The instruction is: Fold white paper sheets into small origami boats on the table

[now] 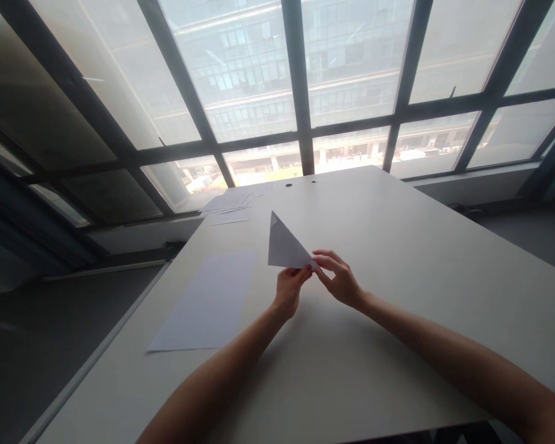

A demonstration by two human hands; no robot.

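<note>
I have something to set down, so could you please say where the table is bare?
The table is bare from the right hand to its right edge, and between the forearms. A flat sheet and loose papers crowd the left side; the left hand and folded paper crowd the middle.

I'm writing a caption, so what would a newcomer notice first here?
Probably the folded paper in the middle, held near its lower right corner by the left hand and the right hand. Next, the bright windows across the top, beyond the white table. Then the flat sheet lying on the table, left of the hands.
</note>
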